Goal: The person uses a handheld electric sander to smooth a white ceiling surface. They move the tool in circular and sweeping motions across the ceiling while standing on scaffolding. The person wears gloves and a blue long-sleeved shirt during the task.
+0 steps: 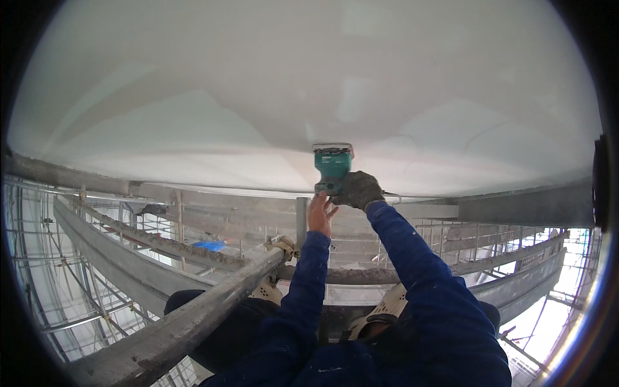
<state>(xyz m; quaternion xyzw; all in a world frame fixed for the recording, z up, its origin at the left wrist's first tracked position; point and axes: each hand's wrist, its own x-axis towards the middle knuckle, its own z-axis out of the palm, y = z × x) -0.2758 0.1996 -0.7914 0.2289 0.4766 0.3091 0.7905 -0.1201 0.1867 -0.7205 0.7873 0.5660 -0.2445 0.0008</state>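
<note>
A teal handheld power sander (333, 166) presses its flat pad against the smooth white ceiling (258, 84) overhead. The gloved right hand (358, 189) wraps its fingers tightly around the sander's body. The bare left hand (320, 213) touches its base, fingers loosely spread. A grey scaffold pipe (193, 316) crosses below.

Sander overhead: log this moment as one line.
right hand: gloved, gripping green sander | left hand: bare, at sander base | sander pad: against white ceiling
</note>
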